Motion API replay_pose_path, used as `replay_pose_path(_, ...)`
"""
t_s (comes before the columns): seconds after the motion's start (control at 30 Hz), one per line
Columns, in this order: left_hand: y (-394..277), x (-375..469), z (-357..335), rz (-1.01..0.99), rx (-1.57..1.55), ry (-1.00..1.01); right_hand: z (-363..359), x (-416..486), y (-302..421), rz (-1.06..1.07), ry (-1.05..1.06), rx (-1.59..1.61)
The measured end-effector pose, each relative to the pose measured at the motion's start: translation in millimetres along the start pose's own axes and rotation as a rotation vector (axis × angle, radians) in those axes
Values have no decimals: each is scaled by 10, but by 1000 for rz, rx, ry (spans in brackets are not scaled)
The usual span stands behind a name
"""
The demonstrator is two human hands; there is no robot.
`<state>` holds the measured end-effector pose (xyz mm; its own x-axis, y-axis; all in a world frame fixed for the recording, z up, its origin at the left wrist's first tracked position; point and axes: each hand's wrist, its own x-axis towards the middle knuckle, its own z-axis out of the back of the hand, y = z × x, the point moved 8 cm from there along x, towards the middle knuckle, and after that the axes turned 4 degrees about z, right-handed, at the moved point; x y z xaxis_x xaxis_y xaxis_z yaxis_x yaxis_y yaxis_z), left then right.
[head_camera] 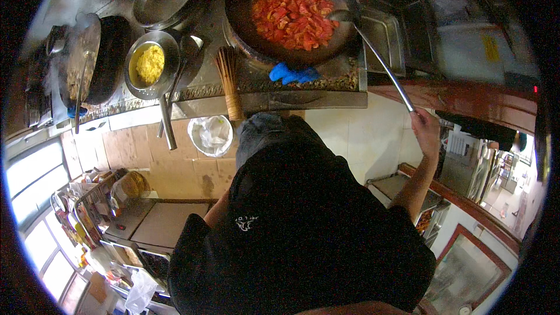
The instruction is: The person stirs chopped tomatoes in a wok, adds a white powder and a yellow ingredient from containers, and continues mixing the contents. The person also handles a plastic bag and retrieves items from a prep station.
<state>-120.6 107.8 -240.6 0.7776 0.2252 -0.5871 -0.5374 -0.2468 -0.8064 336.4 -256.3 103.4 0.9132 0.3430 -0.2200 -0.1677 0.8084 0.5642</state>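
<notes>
My right hand [425, 131] is closed around the end of a long metal ladle handle [385, 61]. The ladle's bowl [341, 15] rests at the right side of chopped tomatoes [293, 15] in a big dark wok [245, 37]. My left hand is out of view; only part of that forearm shows beside my black shirt. A blue cloth [293, 73] lies at the wok's near edge. To its left are a bamboo wok brush [228, 81] and a perforated metal strainer [164, 111] over a bowl, with cooked scrambled egg [150, 64] in it.
An empty-looking metal basin [164, 0] stands behind the strainer. A second ladle [190, 46] lies beside it. Another wok [109, 61] stands at the left, a steel tray [385, 39] right of the big wok. A lined waste bin [211, 135] is below the stove edge [315, 100].
</notes>
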Motion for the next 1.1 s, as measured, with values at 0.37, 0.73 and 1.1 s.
replay_pose_path(0.37,1713,148,688,337,473,5,-490,239,255,131,-30,-449)
replay_pose_path(0.73,-1015,732,1529,271,-94,-27,-2322,891,-77,-5,-28,339)
replay_pose_path(1.1,-835,1525,4323,34,-698,-769,-1963,-130,466,-212,-97,827)
